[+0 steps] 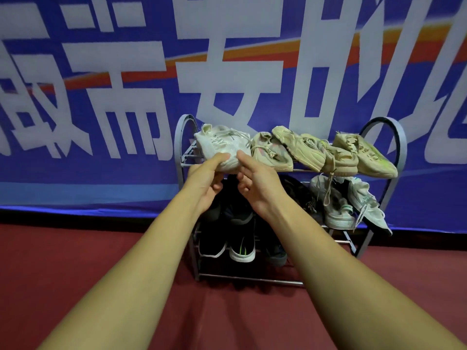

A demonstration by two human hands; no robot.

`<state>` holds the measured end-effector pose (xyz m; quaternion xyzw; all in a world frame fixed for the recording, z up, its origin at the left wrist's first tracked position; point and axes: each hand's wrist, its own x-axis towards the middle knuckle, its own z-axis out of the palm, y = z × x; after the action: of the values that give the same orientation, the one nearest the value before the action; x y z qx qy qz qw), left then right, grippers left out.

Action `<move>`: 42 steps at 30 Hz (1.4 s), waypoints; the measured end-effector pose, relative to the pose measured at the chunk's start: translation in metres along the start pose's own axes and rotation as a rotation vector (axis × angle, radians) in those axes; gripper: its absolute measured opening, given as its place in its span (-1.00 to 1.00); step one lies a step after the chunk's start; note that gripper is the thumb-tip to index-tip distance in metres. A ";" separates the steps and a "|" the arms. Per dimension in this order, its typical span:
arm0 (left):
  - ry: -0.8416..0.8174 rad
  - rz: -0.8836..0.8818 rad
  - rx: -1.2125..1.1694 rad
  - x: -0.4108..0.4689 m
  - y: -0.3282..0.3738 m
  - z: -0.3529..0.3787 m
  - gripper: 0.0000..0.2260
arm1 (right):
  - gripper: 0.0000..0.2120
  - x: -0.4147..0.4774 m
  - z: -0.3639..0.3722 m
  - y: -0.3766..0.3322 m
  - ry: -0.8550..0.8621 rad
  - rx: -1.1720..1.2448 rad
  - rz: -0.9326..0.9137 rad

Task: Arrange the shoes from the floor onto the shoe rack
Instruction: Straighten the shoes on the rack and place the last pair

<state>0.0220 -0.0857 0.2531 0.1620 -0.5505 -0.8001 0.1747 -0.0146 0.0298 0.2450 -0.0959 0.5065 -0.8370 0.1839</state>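
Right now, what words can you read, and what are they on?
"而": big white character on the blue banner.
"安": big white character right of it, same banner.
Other banner characters: cut off or partly hidden, not surely readable.
Small grey mark on the white shoe: too blurred to read.

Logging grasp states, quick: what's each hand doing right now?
Left hand: grips the white shoe by its toe.
Right hand: thumb against that shoe, fingers loosely curled; whether it grips cannot be told.
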 end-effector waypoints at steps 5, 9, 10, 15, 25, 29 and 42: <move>0.067 0.046 -0.041 0.011 0.008 -0.019 -0.95 | -0.67 0.006 0.013 0.014 0.052 -0.139 0.054; 0.071 0.020 -0.114 0.016 0.000 -0.025 -0.87 | -0.74 0.016 0.022 0.020 0.086 -0.101 0.048; 0.058 0.005 -0.110 0.015 -0.003 -0.025 -0.86 | -0.73 0.018 0.022 0.022 0.092 -0.114 0.029; 0.020 -0.058 -0.159 0.022 -0.013 -0.032 -0.81 | -0.80 0.023 0.018 0.025 0.100 -0.152 0.043; 0.222 -0.014 -0.268 0.045 -0.015 -0.049 -0.89 | -0.78 0.034 0.008 0.031 0.208 -0.067 0.097; 0.233 0.005 -0.243 0.050 -0.014 -0.050 -0.84 | -0.93 0.040 0.010 0.027 0.225 0.013 0.131; 0.277 -0.019 -0.186 0.062 -0.024 -0.048 -0.84 | -0.91 0.043 0.007 0.024 0.283 0.113 0.092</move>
<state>-0.0138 -0.1458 0.2097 0.2590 -0.4431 -0.8194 0.2554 -0.0466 -0.0038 0.2258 0.0569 0.4835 -0.8598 0.1540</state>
